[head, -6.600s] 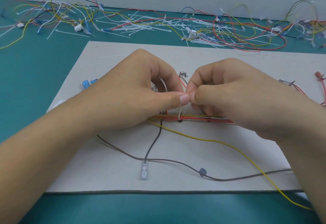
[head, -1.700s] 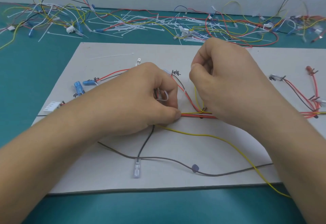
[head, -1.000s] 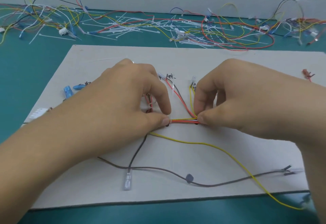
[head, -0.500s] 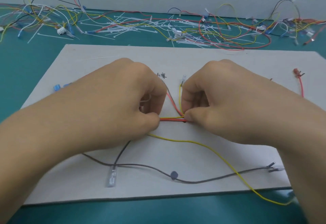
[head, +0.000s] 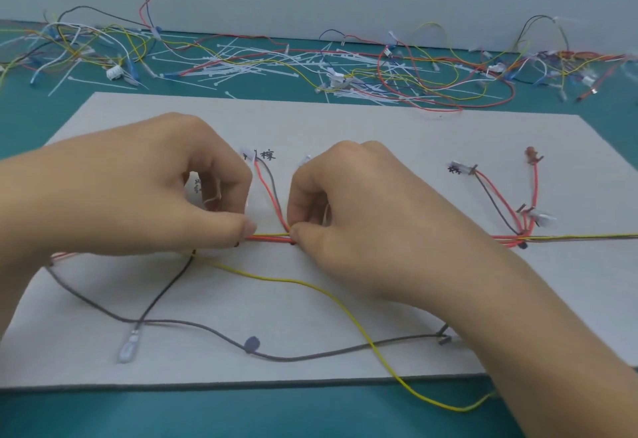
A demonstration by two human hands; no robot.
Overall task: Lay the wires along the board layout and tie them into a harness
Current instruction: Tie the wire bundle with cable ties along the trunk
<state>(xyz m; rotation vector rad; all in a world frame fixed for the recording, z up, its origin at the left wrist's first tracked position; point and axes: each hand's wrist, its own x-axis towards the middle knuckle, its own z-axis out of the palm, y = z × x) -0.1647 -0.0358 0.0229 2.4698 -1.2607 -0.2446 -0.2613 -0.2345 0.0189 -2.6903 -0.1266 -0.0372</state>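
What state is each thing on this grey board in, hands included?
Left hand: pinches the red-and-yellow wire bundle.
Right hand: pinches the same bundle.
Bundle: straight on the grey cardboard board, between both thumbs.
Long yellow wire: loose, trailing off the board's near edge.
Thin grey wire: loose, curved across the board.

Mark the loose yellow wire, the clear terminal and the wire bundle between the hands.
loose yellow wire [head: 272, 278], head view, span crossing the board.
clear terminal [head: 128, 348], head view, sleeve body.
wire bundle [head: 269, 238], head view, exposed red stretch.

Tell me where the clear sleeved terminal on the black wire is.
In the head view, the clear sleeved terminal lies at the pale board's near left, below the left hand, under where the thin black wire crosses the grey wire.
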